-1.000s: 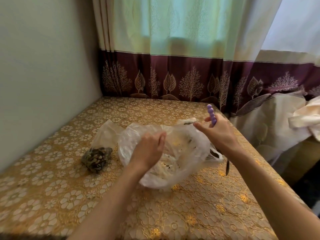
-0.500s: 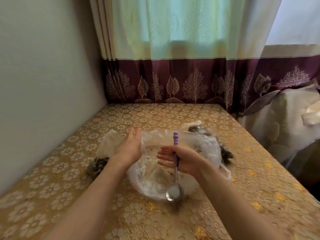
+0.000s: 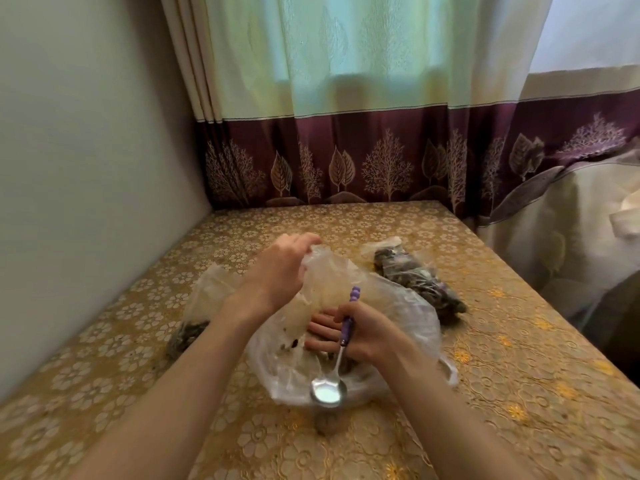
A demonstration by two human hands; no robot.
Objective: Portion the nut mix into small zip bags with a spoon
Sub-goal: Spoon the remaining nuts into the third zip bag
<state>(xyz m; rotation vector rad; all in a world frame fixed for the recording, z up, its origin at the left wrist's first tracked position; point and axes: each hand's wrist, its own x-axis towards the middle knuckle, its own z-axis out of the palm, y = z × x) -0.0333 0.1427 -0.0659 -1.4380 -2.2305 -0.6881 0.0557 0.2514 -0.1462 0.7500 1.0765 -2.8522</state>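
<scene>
A large clear plastic bag point(image 3: 398, 306) with a few nut crumbs inside lies in the middle of the table. My left hand point(image 3: 277, 271) pinches its upper rim and lifts it. My right hand point(image 3: 360, 330) grips the purple handle of a metal spoon point(image 3: 329, 393), bowl down and empty, at the bag's front. A filled small bag of nut mix point(image 3: 415, 275) lies behind on the right. Another small bag point(image 3: 197, 317) with nuts at its bottom lies on the left, partly hidden by my left forearm.
The table wears a gold floral cloth point(image 3: 502, 375) and stands in a corner, a plain wall point(image 3: 86, 168) to the left and a curtain point(image 3: 346, 116) behind. A cloth-draped piece of furniture point(image 3: 571, 244) stands beyond the table's right edge.
My left hand has risen and taken hold of the big bag's rim. My right hand has turned the spoon from handle-up at the right to bowl-down at the bag's front.
</scene>
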